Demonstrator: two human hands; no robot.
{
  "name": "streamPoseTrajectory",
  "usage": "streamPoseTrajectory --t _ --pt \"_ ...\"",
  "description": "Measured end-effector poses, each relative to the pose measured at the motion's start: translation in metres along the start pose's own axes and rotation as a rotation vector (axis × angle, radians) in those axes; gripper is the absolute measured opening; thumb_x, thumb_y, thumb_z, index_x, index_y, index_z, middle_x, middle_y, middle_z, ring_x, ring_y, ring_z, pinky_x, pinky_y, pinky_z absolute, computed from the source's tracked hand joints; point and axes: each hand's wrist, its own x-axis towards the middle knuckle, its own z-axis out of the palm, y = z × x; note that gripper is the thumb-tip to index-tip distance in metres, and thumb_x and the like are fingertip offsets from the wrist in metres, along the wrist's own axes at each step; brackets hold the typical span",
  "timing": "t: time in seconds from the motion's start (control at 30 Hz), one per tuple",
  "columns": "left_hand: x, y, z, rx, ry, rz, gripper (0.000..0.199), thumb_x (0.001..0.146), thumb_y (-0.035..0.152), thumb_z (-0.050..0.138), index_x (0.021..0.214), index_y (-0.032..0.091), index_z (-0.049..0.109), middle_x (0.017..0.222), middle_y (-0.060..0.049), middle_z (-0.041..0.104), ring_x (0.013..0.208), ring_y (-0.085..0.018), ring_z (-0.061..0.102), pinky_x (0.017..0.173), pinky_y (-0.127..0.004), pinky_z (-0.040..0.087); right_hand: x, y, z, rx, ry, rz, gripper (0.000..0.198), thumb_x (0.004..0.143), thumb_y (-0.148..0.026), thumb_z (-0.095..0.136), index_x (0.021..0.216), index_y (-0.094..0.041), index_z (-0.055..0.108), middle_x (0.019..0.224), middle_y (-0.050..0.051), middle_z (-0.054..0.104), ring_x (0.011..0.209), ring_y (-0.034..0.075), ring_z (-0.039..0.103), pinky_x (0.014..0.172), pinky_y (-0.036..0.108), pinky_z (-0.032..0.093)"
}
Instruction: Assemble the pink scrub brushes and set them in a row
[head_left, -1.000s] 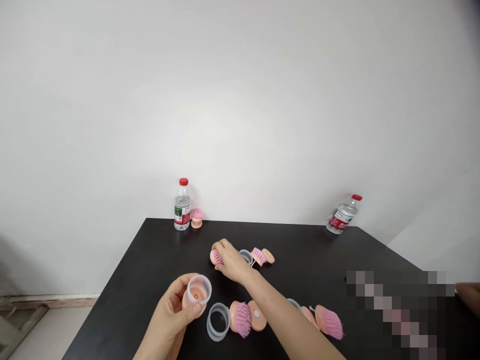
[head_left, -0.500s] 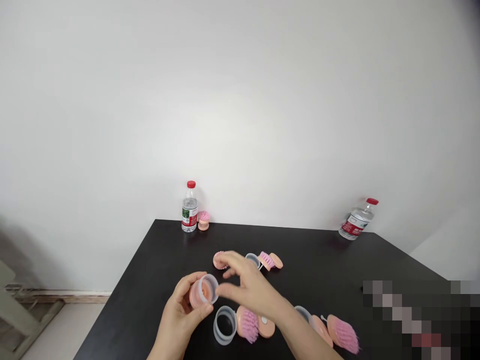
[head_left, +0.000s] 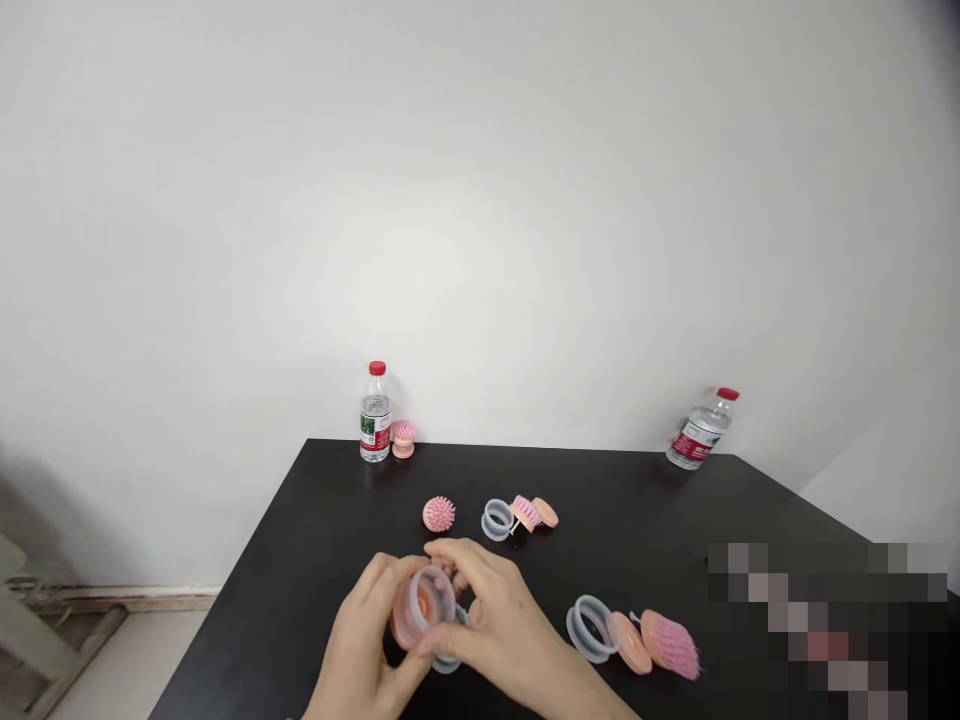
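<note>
My left hand [head_left: 360, 635] is wrapped round a translucent plastic cup [head_left: 441, 590] with a peach-coloured part inside, its opening tilted towards me. My right hand [head_left: 499, 620] grips the same cup from the other side, thumb at the rim and fingers curled behind. Under the hands, a translucent ring [head_left: 448, 664] lies partly covered on the table. The brush head and peach disc beside that ring are mostly hidden by my right hand. Just beyond the hands lies a round pink-bristled brush head [head_left: 439, 514].
On the black table [head_left: 255, 610] lie another ring [head_left: 496, 520], a small brush head [head_left: 525, 513] and disc [head_left: 545, 512]. To the right are a ring [head_left: 576, 630], disc [head_left: 632, 645] and brush head [head_left: 671, 645]. A bottle [head_left: 375, 425], assembled brush [head_left: 403, 440] and second bottle [head_left: 697, 435] stand near the wall.
My right hand has come down and left from above the cup and now closes on its side. The cup has shifted slightly right, and the brush head beyond is uncovered.
</note>
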Motion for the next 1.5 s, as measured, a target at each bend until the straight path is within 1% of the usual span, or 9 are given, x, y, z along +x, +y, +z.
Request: streamPoseTrajectory --t 0.13,0.27,0.43,0.7,0.97,1.13,1.3,1.43,1.5 --pt "0.003 0.007 0.000 -0.448 0.055 -0.283 0.035 0.068 0.040 0.087 0.094 0.026 0.069 0.091 -0.003 0.067 0.087 -0.024 0.063 0.079 -0.032 0.048 -0.003 0.002 0.001 0.042 -0.022 -0.025 0.058 0.067 -0.024 0.087 0.119 -0.034 0.063 0.116 0.000 0.066 0.096 0.023 0.067 0.072 0.029 0.056" --pt "0.002 0.004 0.002 -0.629 0.033 -0.366 0.048 0.066 0.040 0.089 0.106 0.024 0.068 0.099 -0.005 0.068 0.095 -0.024 0.063 0.085 -0.034 0.048 -0.009 0.005 0.007 0.082 0.029 -0.092 0.057 0.071 -0.017 0.085 0.121 -0.032 0.061 0.118 0.001 0.063 0.095 0.020 0.067 0.084 0.032 0.056" --pt "-0.005 -0.005 0.005 -0.536 0.045 -0.333 0.050 0.073 0.042 0.084 0.117 0.028 0.065 0.112 -0.006 0.066 0.102 -0.026 0.063 0.088 -0.033 0.051 -0.020 0.003 0.007 0.011 0.108 -0.134 0.049 0.079 -0.007 0.074 0.121 -0.028 0.061 0.116 0.003 0.065 0.100 0.021 0.067 0.086 0.031 0.055" --pt "-0.007 -0.004 0.006 -0.457 -0.033 -0.331 0.045 0.076 0.042 0.081 0.116 0.028 0.066 0.103 -0.004 0.065 0.095 -0.025 0.062 0.087 -0.034 0.051 -0.029 0.011 0.014 -0.041 0.139 -0.178 0.052 0.087 -0.027 0.076 0.135 -0.026 0.056 0.119 0.006 0.069 0.101 0.023 0.070 0.087 0.032 0.058" --pt "-0.004 0.001 0.001 -0.325 -0.120 -0.265 0.034 0.076 0.044 0.079 0.103 0.026 0.069 0.087 -0.001 0.064 0.077 -0.018 0.058 0.069 -0.025 0.049 -0.033 0.007 0.013 -0.162 0.218 -0.311 0.048 0.098 -0.049 0.059 0.137 -0.022 0.055 0.113 0.009 0.071 0.092 0.023 0.071 0.079 0.033 0.061" --pt "-0.007 -0.006 0.002 -0.364 -0.108 -0.255 0.037 0.076 0.044 0.080 0.105 0.025 0.069 0.090 -0.001 0.063 0.079 -0.018 0.056 0.070 -0.025 0.048 -0.031 0.002 0.014 -0.226 0.251 -0.453 0.048 0.102 -0.040 0.052 0.147 -0.023 0.045 0.118 0.011 0.069 0.102 0.027 0.068 0.083 0.037 0.059" --pt "-0.009 -0.008 0.006 -0.584 -0.073 -0.340 0.029 0.083 0.049 0.074 0.096 0.023 0.071 0.079 0.000 0.057 0.073 -0.015 0.052 0.070 -0.025 0.046 -0.032 0.004 0.014 -0.339 0.209 -0.530 0.048 0.098 -0.012 0.052 0.145 -0.025 0.049 0.132 0.014 0.061 0.117 0.030 0.062 0.089 0.040 0.057" --pt "-0.007 -0.004 0.004 -0.553 -0.081 -0.330 0.033 0.081 0.048 0.076 0.101 0.024 0.068 0.085 0.000 0.059 0.080 -0.016 0.054 0.076 -0.025 0.046 -0.035 0.012 0.016 -0.192 0.155 -0.319 0.087 0.085 -0.048 0.076 0.156 -0.029 0.029 0.150 0.015 0.047 0.130 0.034 0.055 0.097 0.042 0.057" --pt "-0.006 -0.003 0.003 -0.484 -0.092 -0.308 0.035 0.079 0.047 0.078 0.103 0.024 0.066 0.089 0.000 0.061 0.083 -0.017 0.055 0.076 -0.025 0.046 -0.035 0.014 0.016 -0.079 0.142 -0.230 0.089 0.083 -0.060 0.072 0.155 -0.031 0.029 0.141 0.012 0.055 0.119 0.029 0.063 0.097 0.040 0.057"
